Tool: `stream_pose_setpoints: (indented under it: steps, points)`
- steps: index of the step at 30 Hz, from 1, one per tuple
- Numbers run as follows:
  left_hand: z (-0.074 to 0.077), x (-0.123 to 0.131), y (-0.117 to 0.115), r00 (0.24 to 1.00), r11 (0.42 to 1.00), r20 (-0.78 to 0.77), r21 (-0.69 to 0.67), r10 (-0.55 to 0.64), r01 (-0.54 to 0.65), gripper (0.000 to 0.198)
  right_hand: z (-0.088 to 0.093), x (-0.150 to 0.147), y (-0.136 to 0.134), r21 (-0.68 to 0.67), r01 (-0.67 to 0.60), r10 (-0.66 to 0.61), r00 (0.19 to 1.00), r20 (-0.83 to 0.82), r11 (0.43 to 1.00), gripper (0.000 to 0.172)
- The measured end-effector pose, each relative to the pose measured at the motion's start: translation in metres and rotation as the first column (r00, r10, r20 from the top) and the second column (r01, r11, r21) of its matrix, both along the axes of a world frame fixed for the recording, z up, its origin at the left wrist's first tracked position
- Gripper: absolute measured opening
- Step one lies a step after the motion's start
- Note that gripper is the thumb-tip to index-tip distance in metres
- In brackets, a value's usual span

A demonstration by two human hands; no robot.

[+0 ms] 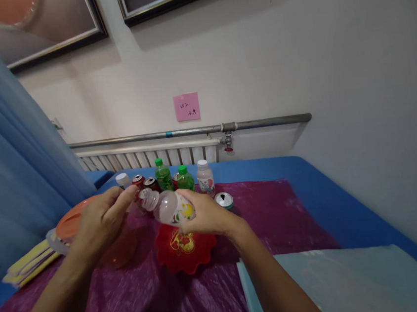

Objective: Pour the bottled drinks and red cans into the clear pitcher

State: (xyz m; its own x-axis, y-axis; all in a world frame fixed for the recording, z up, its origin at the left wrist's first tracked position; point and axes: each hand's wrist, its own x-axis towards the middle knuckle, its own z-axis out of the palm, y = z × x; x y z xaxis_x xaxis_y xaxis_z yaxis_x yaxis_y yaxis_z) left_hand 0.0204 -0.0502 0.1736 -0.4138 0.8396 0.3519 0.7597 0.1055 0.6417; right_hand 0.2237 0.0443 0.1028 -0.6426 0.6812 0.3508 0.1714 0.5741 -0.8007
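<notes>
My right hand point(205, 213) is wrapped round a clear plastic bottle point(165, 207) with a fruit-patterned label. The bottle is tilted nearly on its side, and its uncapped mouth points left. Just left of that mouth, my left hand point(105, 214) is closed, thumb stretched along the curled fingers; whatever they hold is hidden. Below the bottle lies a red scalloped dish point(187, 260) with a gold emblem. An orange basin point(71, 220) stands behind and under my left hand, partly covered by it.
Behind the hands stand green-capped bottles point(163, 175), a white-capped bottle point(205, 178), dark red cans point(152, 184) and an upright can point(224, 200). Purple plastic sheeting point(270, 214) covers the blue table point(269, 167). Folded yellow cloths point(33, 261) lie left, a pale blue sheet point(348, 280) right.
</notes>
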Motion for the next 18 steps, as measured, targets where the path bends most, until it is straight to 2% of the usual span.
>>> stream_pose_setpoints:
  steps: [3,5,7,10,13,15,18]
  points:
    - [-0.011,-0.002,-0.013,0.98,0.996,0.183,-0.023,-0.078,0.083,0.044,-0.002,0.001,0.004,-0.131,0.029,-0.048,0.988,-0.15,0.991,0.073]
    - [-0.034,-0.009,-0.022,0.919,0.981,0.361,-0.049,-0.156,0.186,0.04,-0.004,0.001,0.007,-0.213,0.003,-0.054,0.971,-0.232,0.977,0.075]
    - [-0.066,-0.018,-0.031,0.822,0.963,0.541,-0.077,-0.178,0.259,0.043,-0.006,0.0,0.01,-0.248,-0.015,-0.05,0.966,-0.253,0.969,0.074]
    - [-0.123,-0.033,-0.044,0.81,0.968,0.581,-0.154,-0.073,0.198,0.053,-0.008,-0.004,0.01,-0.242,-0.021,-0.033,0.975,-0.22,0.97,0.073]
    - [-0.169,-0.039,-0.055,0.719,0.946,0.694,-0.203,-0.044,0.254,0.049,-0.012,-0.011,0.007,-0.247,-0.047,-0.002,0.981,-0.195,0.968,0.076]
    - [-0.189,-0.039,-0.059,0.702,0.942,0.707,-0.173,-0.085,0.289,0.041,-0.018,-0.014,0.005,-0.257,-0.039,-0.001,0.988,-0.154,0.965,0.077]
    - [-0.201,-0.033,-0.06,0.737,0.942,0.66,-0.135,-0.146,0.307,0.033,-0.032,-0.018,0.003,-0.28,-0.002,-0.036,0.991,-0.13,0.96,0.076]
